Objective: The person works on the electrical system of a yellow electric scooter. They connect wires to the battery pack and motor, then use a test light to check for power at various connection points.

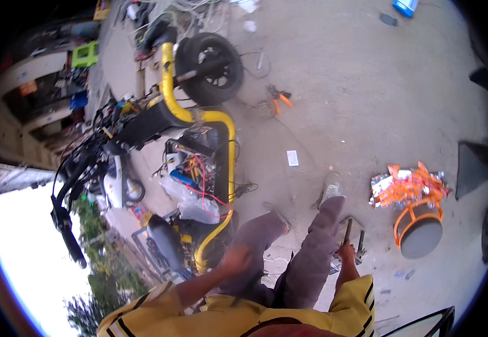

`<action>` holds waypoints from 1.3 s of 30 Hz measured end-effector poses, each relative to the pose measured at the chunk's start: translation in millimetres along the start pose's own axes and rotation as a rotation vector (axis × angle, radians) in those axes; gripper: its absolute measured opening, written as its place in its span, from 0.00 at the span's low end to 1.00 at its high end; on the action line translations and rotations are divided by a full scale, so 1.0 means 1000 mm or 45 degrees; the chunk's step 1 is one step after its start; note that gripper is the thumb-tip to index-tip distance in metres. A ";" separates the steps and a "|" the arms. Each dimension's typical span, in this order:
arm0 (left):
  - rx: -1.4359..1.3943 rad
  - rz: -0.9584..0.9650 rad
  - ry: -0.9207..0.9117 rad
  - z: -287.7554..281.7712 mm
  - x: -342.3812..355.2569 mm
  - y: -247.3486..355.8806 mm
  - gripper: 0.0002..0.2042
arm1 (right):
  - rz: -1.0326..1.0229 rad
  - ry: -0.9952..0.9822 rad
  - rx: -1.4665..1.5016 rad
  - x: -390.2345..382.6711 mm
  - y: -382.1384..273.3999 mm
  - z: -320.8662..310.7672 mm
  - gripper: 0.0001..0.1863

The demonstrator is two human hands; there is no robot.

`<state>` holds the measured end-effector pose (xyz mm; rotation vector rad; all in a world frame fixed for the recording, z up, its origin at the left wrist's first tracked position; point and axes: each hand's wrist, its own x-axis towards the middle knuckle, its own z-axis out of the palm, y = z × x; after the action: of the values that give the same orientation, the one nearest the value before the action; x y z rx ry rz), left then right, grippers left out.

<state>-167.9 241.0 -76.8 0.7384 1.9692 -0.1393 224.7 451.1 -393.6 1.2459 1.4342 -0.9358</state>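
Note:
My left hand [237,259] lies against my left trouser leg, beside the lower end of a yellow tube frame [231,163]. Its fingers are too blurred to make out. Low on my right, my right hand [346,252] is closed around a dark metal bar [348,231], part of a small dark frame on the ground. The yellow tube belongs to an electric scooter lying to my left. Its wheel [210,68] is at the far end, and loose wires [193,167] fill its opened middle.
Orange-handled pliers [280,101] and a small white card [292,158] lie on the concrete ahead. An orange stool with a grey seat [422,237] stands at the right, beside a crumpled orange and silver wrapper [406,186]. A clear plastic bag [198,208] lies by the scooter.

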 end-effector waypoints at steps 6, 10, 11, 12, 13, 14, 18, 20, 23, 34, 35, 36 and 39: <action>-0.028 0.158 0.091 -0.058 0.020 0.072 0.15 | -0.375 0.215 0.239 -0.007 -0.016 -0.031 0.24; -0.233 0.136 0.121 -0.103 0.005 0.150 0.15 | -0.329 0.271 0.601 -0.001 0.010 -0.093 0.28; -0.256 0.159 0.156 -0.115 -0.002 0.162 0.15 | -0.323 0.283 0.528 -0.039 -0.024 -0.150 0.24; -0.276 0.196 0.175 -0.135 -0.005 0.173 0.15 | -0.359 0.349 0.596 -0.045 -0.036 -0.172 0.23; -0.307 0.219 0.202 -0.146 -0.009 0.183 0.15 | -0.408 0.406 0.649 -0.046 -0.043 -0.193 0.23; -0.389 0.243 0.246 -0.150 -0.014 0.186 0.16 | -0.460 0.462 0.702 -0.046 -0.050 -0.216 0.22; -0.679 0.267 0.332 -0.138 -0.019 0.190 0.17 | -0.733 0.399 0.501 -0.114 -0.122 -0.332 0.19; -0.784 0.223 0.361 -0.122 -0.008 0.223 0.16 | -0.910 0.403 0.379 -0.137 -0.146 -0.370 0.18; -0.743 0.266 0.536 -0.173 0.037 0.251 0.13 | -1.051 0.290 0.413 -0.166 -0.201 -0.405 0.15; -0.867 -0.173 0.512 -0.213 0.082 0.304 0.12 | -1.847 0.154 -0.195 -0.284 -0.519 -0.555 0.08; -0.895 -0.196 0.524 -0.215 0.084 0.312 0.13 | -1.896 0.100 -0.203 -0.298 -0.552 -0.561 0.07; -0.926 -0.215 0.541 -0.217 0.088 0.319 0.13 | -1.929 0.071 -0.227 -0.308 -0.581 -0.563 0.07; -1.019 -0.328 0.596 -0.245 0.101 0.328 0.12 | -2.087 0.040 -0.318 -0.324 -0.660 -0.564 0.07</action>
<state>-208.1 646.6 30.4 -0.0205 2.2912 0.6912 -529.9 800.4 16.9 -0.3929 2.4320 -1.6103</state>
